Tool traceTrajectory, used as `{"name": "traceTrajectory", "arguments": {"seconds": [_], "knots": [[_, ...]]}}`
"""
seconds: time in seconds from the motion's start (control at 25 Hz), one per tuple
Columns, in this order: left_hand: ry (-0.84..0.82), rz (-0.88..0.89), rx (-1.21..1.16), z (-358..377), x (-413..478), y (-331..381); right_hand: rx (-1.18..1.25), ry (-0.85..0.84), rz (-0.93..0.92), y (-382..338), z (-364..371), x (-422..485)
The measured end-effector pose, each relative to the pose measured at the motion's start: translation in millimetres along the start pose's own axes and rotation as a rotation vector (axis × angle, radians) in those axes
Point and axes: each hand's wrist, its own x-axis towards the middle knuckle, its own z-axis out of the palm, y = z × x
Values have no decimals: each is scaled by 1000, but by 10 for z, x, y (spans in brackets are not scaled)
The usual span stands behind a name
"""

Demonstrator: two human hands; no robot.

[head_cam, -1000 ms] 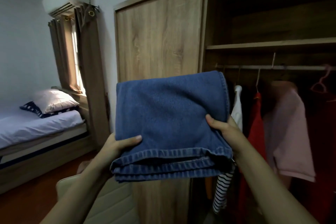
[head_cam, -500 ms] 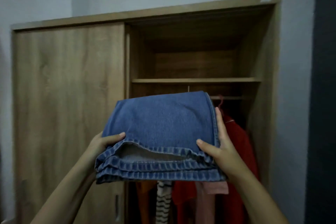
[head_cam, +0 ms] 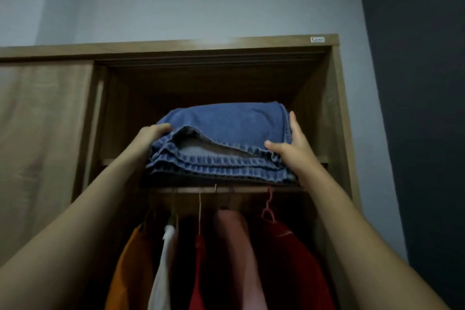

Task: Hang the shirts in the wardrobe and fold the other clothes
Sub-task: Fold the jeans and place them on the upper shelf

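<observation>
Folded blue jeans [head_cam: 226,133] sit at the front of the wardrobe's upper shelf [head_cam: 323,158], held at both ends. My left hand [head_cam: 151,134] grips the left end, thumb on top. My right hand [head_cam: 289,143] holds the right end, thumb over the hem and fingers along the side. Whether the jeans rest fully on the shelf I cannot tell. Below the shelf, shirts hang on the rail [head_cam: 251,189]: an orange one [head_cam: 128,267], a white one [head_cam: 161,269], a red one [head_cam: 197,272], a pink one [head_cam: 239,254] and another red one [head_cam: 294,264].
The wardrobe's sliding door [head_cam: 42,133] covers its left half. The wooden top panel [head_cam: 176,45] and right side wall [head_cam: 334,121] frame the shelf opening. A dark wall [head_cam: 422,108] stands to the right of the wardrobe.
Both hands have lifted the folded jeans from chest height up to the upper shelf opening. My view has tilted upward and closer to the wardrobe.
</observation>
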Motion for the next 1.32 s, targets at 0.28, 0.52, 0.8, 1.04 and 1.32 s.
{"name": "traceTrajectory", "arguments": {"seconds": [0.28,0.52,0.8,1.04,1.32], "knots": [[-55,-154,291,449,1005,-151,-472,-28,255,393,-104,1244],[-307,-19,568,291,1019,-175,-1137,-140,175,268,-82,1330],[-495,405,1319,379,534,-91,-1477,-473,-307,367,53,887],[-281,925,1183,347,715,-392,-1459,-319,-589,560,-117,900],[-478,692,1083,1129,960,-419,-1347,-271,43,638,-470,1025]]}}
